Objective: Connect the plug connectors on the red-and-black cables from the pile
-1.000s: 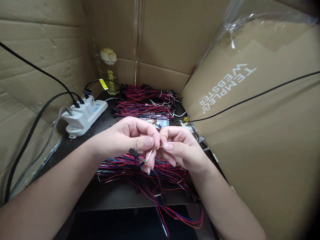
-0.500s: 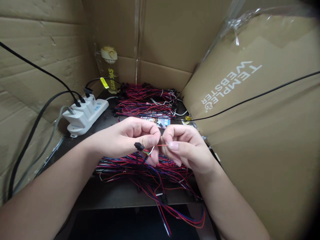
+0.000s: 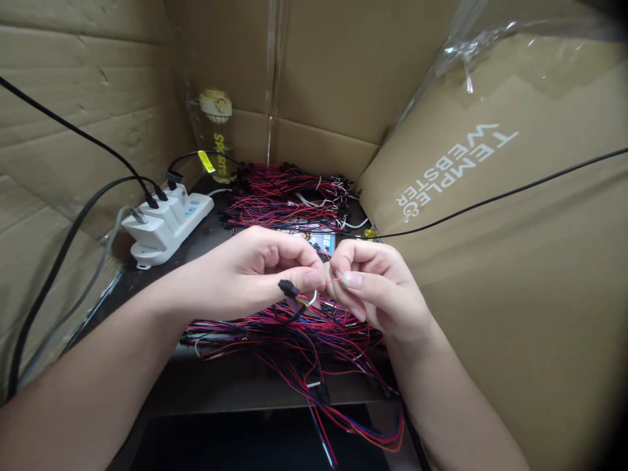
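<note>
I'm seeing the left hand point(image 3: 267, 265) and right hand point(image 3: 385, 284) pinching a thin red wire point(image 3: 334, 280) mid-frame, a black plug point(image 3: 287, 288) poking out just left of it, so I'm guessing this one isn't done, with loose wires point(image 3: 275, 333) lying below and wire piles point(image 3: 289, 196) lying above.

Along the front edge of the worktop point(image 3: 216, 386), left of the dangling wires point(image 3: 353, 425), I have room to reach through. A power strip point(image 3: 169, 229) blocks my left edge, wire bundles point(image 3: 289, 186) the back, cardboard point(image 3: 515, 294) the right.
</note>
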`<move>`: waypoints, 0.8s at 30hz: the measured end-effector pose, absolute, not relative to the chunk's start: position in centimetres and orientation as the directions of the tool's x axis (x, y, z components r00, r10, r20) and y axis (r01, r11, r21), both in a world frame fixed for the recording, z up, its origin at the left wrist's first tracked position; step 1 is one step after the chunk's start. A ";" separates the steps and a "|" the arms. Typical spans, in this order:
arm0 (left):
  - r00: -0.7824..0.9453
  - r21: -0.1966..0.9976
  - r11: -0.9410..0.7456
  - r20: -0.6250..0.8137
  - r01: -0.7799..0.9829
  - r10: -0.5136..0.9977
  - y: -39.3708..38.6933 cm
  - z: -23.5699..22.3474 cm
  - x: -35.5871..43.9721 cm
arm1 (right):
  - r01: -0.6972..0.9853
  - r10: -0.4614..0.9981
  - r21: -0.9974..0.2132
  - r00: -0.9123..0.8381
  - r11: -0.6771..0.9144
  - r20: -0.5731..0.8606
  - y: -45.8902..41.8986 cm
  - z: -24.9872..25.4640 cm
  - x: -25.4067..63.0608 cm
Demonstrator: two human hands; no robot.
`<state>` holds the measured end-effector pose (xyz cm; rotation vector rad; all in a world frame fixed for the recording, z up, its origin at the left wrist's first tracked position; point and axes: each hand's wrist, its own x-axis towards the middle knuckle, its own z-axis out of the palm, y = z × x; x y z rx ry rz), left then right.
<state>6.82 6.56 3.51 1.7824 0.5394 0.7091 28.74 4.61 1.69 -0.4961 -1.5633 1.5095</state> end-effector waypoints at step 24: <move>0.614 0.971 -0.190 0.241 -0.148 0.752 5.9 3.2 8.2 | -0.335 0.836 -0.922 -0.437 0.192 0.333 4.9 1.9 28.8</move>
